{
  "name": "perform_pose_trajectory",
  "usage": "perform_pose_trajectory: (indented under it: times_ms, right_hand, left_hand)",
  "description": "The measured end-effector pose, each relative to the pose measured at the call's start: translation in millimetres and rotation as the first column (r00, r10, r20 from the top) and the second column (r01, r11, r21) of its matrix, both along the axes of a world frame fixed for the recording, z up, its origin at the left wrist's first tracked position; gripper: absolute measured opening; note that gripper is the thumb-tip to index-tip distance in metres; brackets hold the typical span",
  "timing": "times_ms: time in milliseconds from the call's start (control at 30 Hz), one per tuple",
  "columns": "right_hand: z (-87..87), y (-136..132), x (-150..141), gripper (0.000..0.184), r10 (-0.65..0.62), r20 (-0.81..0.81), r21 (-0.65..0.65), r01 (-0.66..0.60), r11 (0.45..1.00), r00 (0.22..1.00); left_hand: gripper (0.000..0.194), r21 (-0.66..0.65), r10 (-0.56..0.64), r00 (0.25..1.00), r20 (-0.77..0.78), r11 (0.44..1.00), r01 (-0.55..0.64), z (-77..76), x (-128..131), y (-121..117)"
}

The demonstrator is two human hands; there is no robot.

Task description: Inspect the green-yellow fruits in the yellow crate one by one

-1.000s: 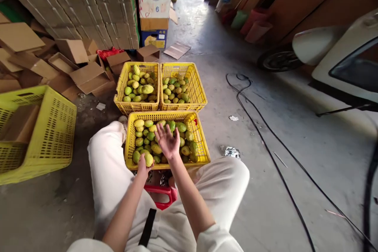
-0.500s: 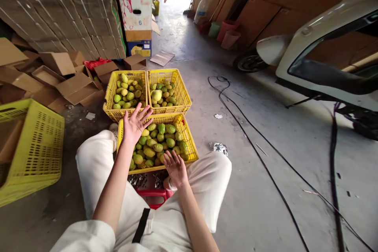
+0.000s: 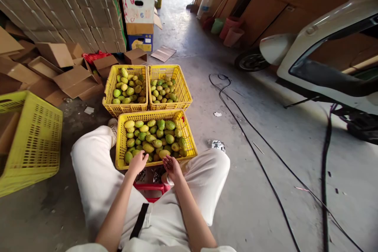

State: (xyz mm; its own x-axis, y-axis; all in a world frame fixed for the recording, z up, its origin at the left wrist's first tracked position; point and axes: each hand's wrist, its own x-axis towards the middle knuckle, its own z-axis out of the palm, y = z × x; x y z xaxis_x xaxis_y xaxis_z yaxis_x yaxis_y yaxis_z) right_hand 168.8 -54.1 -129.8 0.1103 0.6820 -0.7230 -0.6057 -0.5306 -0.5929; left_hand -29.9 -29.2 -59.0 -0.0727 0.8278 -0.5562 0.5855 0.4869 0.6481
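Observation:
A yellow plastic crate (image 3: 119, 141) stands between my knees, full of green and yellow oval fruits (image 3: 150, 138). My left hand (image 3: 137, 164) is at its front rim, fingers reaching toward the fruits nearest me; no fruit shows in it. A short gap to the right, my right hand (image 3: 173, 168) is beside the same rim, palm turned inward, fingers loosely curled and apart, with nothing visible in them. Behind stand two more yellow crates, the left one (image 3: 125, 107) and the right one (image 3: 184, 86), both holding similar fruits.
A larger yellow-green crate (image 3: 44, 138) stands at left, with loose cardboard boxes (image 3: 75, 80) behind. Black cables (image 3: 251, 134) cross the floor at right, near a parked scooter (image 3: 298, 59). Part of a red stool (image 3: 150, 192) shows below me. Crumpled foil (image 3: 217, 145) lies by my right knee.
My left hand has come down and back from above the crate to its front rim. My right hand has turned inward and lowered slightly. A large-looking pale fruit at the back right crate no longer shows.

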Motion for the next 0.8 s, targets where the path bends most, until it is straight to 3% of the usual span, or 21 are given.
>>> perform_pose_trajectory:
  times_ms: [167, 233, 300, 367, 467, 633, 733, 800]
  right_hand:
    - [0.1, 2.2, -0.8, 0.025, 0.100, 0.184, 0.031, -0.108, 0.994, 0.978]
    - [2.1, 2.5, 0.1, 0.027, 0.185, 0.311, 0.017, -0.201, 0.980, 0.932]
    - [5.2, 3.1, 0.8, 0.024, 0.289, 0.469, -0.017, -0.319, 0.948, 0.835]
    - [9.0, 5.5, -0.5, 0.016, 0.400, 0.625, -0.068, -0.464, 0.883, 0.670]
    - [12.5, 19.0, -8.8, 0.014, 0.528, 0.777, -0.181, -0.682, 0.709, 0.342]
    - [1.1, 73.5, -35.1, 0.038, 0.577, 0.800, -0.406, -0.856, 0.319, -0.164]
    - [-16.5, 108.4, -57.6, 0.049, 0.538, 0.756, -0.467, -0.883, 0.045, -0.372]
    - [-31.1, 123.3, -78.3, 0.058, 0.515, 0.729, -0.466, -0.878, -0.108, -0.450]
  left_hand:
    - [0.012, -0.036, -0.010, 0.996, -0.092, 0.999, 0.007, -14.0, -16.5, 1.5]
    - [0.019, -0.088, -0.021, 0.991, -0.128, 0.996, 0.009, -18.0, -14.4, -5.8]
    - [0.025, -0.119, -0.030, 0.988, -0.152, 0.993, 0.012, -20.8, -9.5, -9.5]
    - [0.027, -0.141, -0.033, 0.986, -0.164, 0.990, 0.009, -23.2, -4.0, -8.9]
    - [0.029, -0.153, -0.025, 0.984, -0.177, 0.988, -0.003, -26.5, 4.3, -5.9]
    - [0.023, -0.172, -0.052, 0.993, -0.102, 0.984, 0.034, -29.1, 16.9, -2.8]
    - [0.024, -0.181, -0.097, 0.995, 0.011, 0.979, 0.097, -30.6, 23.9, 3.1]
    - [0.028, -0.178, -0.113, 0.990, 0.087, 0.976, 0.127, -32.1, 28.0, 6.3]
